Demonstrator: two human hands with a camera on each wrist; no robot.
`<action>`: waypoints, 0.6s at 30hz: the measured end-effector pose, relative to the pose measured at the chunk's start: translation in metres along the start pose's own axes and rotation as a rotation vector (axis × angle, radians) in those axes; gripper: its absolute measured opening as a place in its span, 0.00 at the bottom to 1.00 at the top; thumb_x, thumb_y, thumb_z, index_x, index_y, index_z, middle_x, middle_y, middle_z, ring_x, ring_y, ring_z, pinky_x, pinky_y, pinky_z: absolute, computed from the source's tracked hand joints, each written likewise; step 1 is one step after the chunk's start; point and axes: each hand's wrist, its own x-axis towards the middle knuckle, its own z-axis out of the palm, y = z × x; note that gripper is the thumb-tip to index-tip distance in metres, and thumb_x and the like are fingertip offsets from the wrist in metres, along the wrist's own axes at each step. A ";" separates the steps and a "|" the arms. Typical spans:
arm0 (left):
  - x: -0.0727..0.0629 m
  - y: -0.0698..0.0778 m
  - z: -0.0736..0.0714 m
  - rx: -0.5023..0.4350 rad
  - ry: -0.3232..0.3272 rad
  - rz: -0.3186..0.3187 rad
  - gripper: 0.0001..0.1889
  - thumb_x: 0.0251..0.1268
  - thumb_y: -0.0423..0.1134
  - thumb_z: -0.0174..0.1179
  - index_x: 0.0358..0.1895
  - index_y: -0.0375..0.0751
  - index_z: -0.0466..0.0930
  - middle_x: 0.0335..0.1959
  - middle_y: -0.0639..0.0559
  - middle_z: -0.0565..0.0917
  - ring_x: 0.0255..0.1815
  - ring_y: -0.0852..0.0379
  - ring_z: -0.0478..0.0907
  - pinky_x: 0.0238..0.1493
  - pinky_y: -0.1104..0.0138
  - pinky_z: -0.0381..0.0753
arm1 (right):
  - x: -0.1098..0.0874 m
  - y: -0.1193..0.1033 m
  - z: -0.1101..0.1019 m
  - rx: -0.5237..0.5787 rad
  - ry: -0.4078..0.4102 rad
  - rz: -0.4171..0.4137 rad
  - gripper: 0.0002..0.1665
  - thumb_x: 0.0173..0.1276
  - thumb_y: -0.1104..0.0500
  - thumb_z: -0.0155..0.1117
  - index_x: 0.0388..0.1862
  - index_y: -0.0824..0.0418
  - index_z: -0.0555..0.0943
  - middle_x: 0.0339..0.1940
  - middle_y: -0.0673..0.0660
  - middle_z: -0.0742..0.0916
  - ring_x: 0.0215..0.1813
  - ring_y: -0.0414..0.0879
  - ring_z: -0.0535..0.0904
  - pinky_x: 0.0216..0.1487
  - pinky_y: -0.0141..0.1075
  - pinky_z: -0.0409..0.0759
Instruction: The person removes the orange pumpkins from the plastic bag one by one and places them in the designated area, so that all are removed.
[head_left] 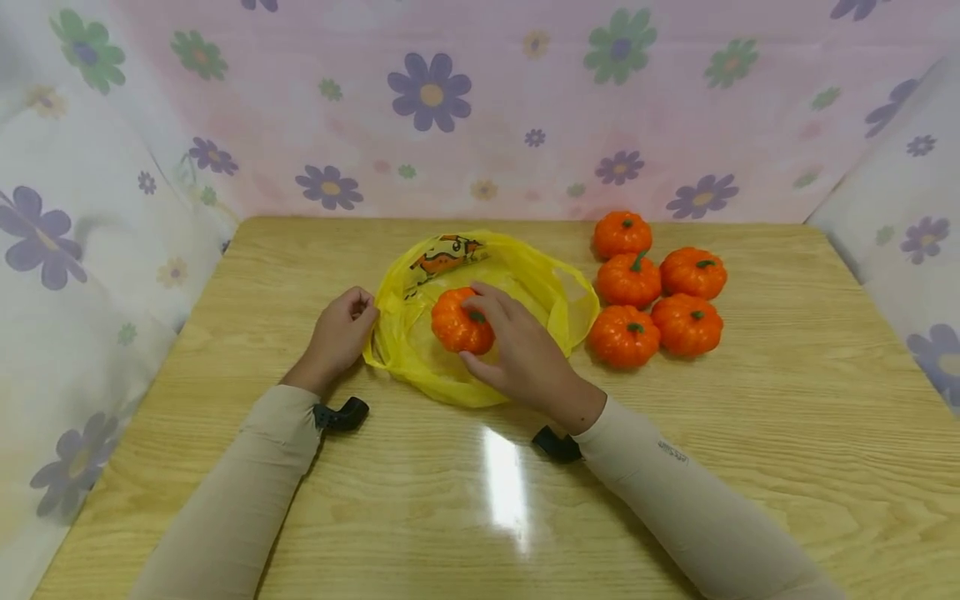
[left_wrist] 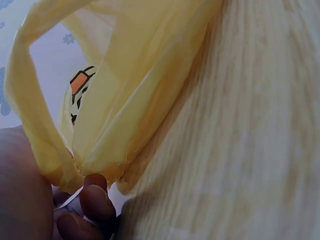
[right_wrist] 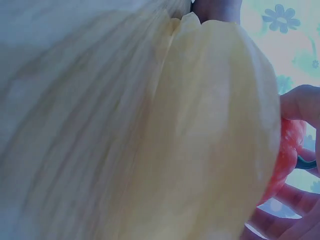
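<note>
A yellow plastic bag (head_left: pixel 525 262) with a cartoon print lies on the table, its mouth spread wide. My left hand (head_left: pixel 341 329) pinches the bag's left edge; in the left wrist view the fingertips (left_wrist: pixel 97 200) grip the gathered yellow film. Over the bag's mouth, my right hand (head_left: pixel 521 350) holds a small orange pumpkin (head_left: pixel 456 323) with a green stem, thumb on the near side and fingers on the far side. In the right wrist view the bag's side (right_wrist: pixel 215 125) hides part of the held pumpkin (right_wrist: pixel 290 145).
Several more orange pumpkins (head_left: pixel 626 279) stand grouped on the wooden table (head_left: pixel 795 400), right of the bag. A flowered cloth (head_left: pixel 517 167) hangs behind the table and along both sides. Each wrist wears a black device (head_left: pixel 345 414).
</note>
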 end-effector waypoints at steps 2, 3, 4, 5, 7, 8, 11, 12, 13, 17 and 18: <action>-0.001 -0.001 0.000 0.007 -0.008 -0.008 0.09 0.74 0.44 0.47 0.43 0.42 0.72 0.39 0.47 0.76 0.33 0.52 0.72 0.35 0.65 0.72 | -0.004 0.000 -0.002 -0.006 -0.009 -0.003 0.35 0.64 0.54 0.71 0.67 0.60 0.69 0.74 0.61 0.70 0.71 0.57 0.71 0.68 0.48 0.74; -0.001 -0.001 0.000 0.005 -0.009 -0.010 0.09 0.74 0.44 0.46 0.43 0.42 0.72 0.39 0.47 0.76 0.33 0.52 0.72 0.35 0.65 0.72 | -0.005 0.000 -0.004 -0.011 -0.013 -0.004 0.36 0.64 0.54 0.70 0.67 0.60 0.69 0.74 0.61 0.70 0.71 0.57 0.71 0.68 0.48 0.74; -0.001 -0.001 0.000 0.001 -0.010 -0.009 0.10 0.74 0.44 0.46 0.43 0.42 0.72 0.39 0.47 0.76 0.33 0.52 0.72 0.35 0.66 0.72 | -0.007 0.000 -0.005 -0.016 -0.013 -0.004 0.36 0.64 0.53 0.70 0.68 0.60 0.69 0.74 0.61 0.70 0.71 0.57 0.71 0.68 0.48 0.74; -0.001 0.000 0.000 -0.006 -0.008 -0.005 0.10 0.74 0.44 0.46 0.43 0.42 0.72 0.39 0.47 0.76 0.33 0.51 0.72 0.35 0.65 0.72 | -0.008 0.000 -0.007 -0.019 -0.012 -0.005 0.36 0.64 0.53 0.71 0.68 0.59 0.69 0.74 0.61 0.70 0.71 0.57 0.71 0.68 0.48 0.74; -0.001 0.001 0.000 -0.018 -0.002 0.003 0.09 0.74 0.44 0.46 0.43 0.42 0.72 0.39 0.47 0.76 0.34 0.51 0.72 0.35 0.65 0.72 | -0.011 0.001 -0.009 -0.024 -0.008 -0.009 0.36 0.64 0.53 0.71 0.68 0.59 0.69 0.74 0.61 0.71 0.71 0.57 0.71 0.68 0.49 0.74; 0.000 0.001 -0.001 -0.020 0.002 0.007 0.09 0.74 0.44 0.46 0.43 0.42 0.72 0.39 0.47 0.76 0.34 0.51 0.72 0.35 0.65 0.72 | -0.012 0.001 -0.010 -0.027 -0.006 -0.010 0.36 0.64 0.53 0.71 0.68 0.59 0.69 0.74 0.60 0.71 0.70 0.57 0.72 0.68 0.49 0.74; 0.000 0.002 0.000 -0.011 0.001 0.005 0.10 0.74 0.44 0.46 0.43 0.42 0.72 0.40 0.46 0.77 0.34 0.51 0.72 0.35 0.65 0.72 | -0.015 0.003 -0.013 -0.026 -0.012 -0.006 0.36 0.63 0.53 0.71 0.68 0.59 0.70 0.74 0.60 0.71 0.71 0.57 0.71 0.68 0.50 0.73; 0.000 0.001 0.000 -0.005 -0.003 0.000 0.10 0.74 0.44 0.46 0.43 0.42 0.72 0.40 0.46 0.77 0.34 0.51 0.72 0.35 0.65 0.73 | -0.016 0.003 -0.013 -0.028 -0.017 -0.003 0.36 0.64 0.53 0.71 0.68 0.59 0.70 0.74 0.60 0.71 0.71 0.56 0.71 0.68 0.50 0.73; 0.000 0.001 0.000 -0.002 -0.007 -0.005 0.10 0.74 0.44 0.46 0.43 0.42 0.72 0.40 0.46 0.77 0.34 0.51 0.72 0.35 0.65 0.73 | -0.018 0.004 -0.014 -0.029 -0.021 -0.001 0.36 0.64 0.53 0.71 0.68 0.59 0.70 0.74 0.60 0.71 0.71 0.57 0.71 0.68 0.50 0.73; -0.001 0.000 0.000 -0.004 -0.007 -0.006 0.10 0.74 0.44 0.46 0.44 0.42 0.72 0.40 0.46 0.77 0.34 0.51 0.72 0.36 0.65 0.73 | -0.021 0.007 -0.017 -0.051 -0.022 0.005 0.37 0.64 0.52 0.71 0.69 0.58 0.69 0.74 0.59 0.71 0.70 0.56 0.72 0.67 0.50 0.74; -0.001 0.000 0.000 -0.007 -0.005 -0.005 0.10 0.74 0.44 0.46 0.44 0.42 0.72 0.40 0.46 0.77 0.34 0.51 0.72 0.36 0.65 0.73 | -0.021 0.007 -0.018 -0.055 -0.020 0.004 0.37 0.64 0.52 0.71 0.69 0.58 0.69 0.74 0.59 0.71 0.70 0.57 0.72 0.67 0.50 0.75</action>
